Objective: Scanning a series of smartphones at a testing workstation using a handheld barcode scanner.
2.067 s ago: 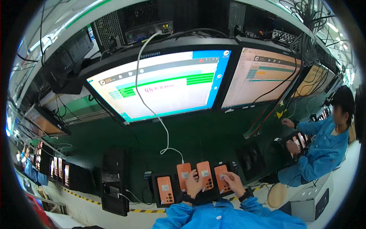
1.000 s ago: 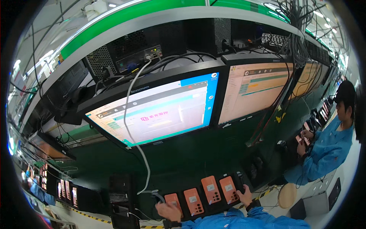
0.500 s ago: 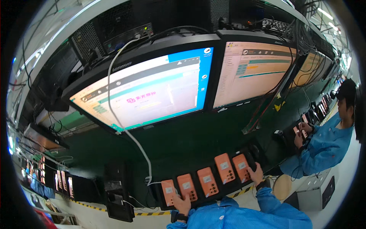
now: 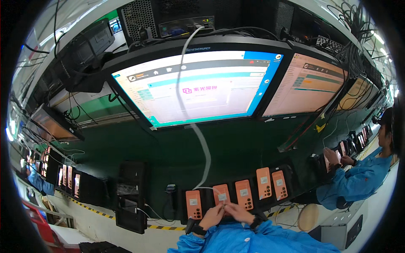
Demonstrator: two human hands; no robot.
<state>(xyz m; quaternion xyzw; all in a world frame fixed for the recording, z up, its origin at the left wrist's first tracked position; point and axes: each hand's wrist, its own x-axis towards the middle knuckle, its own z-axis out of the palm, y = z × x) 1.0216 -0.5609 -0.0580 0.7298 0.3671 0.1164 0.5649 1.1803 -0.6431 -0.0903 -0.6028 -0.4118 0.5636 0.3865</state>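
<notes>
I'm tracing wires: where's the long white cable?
Just left of centre in the head view, the long white cable hangs before the largest monitor and bends toward the second orange phone from the left.

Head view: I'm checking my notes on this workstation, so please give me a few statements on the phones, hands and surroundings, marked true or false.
1. Five orange phones lie in a row. True.
2. The person's hands are at opposite ends of the row. False: the left hand and right hand are close together by the second phone from the left.
3. A white cable hangs in front of the large lit monitor. True.
4. The round stool stands to the person's left. False: the stool is on the right.
5. The co-worker at the right wears a blue sleeve. True.
</notes>
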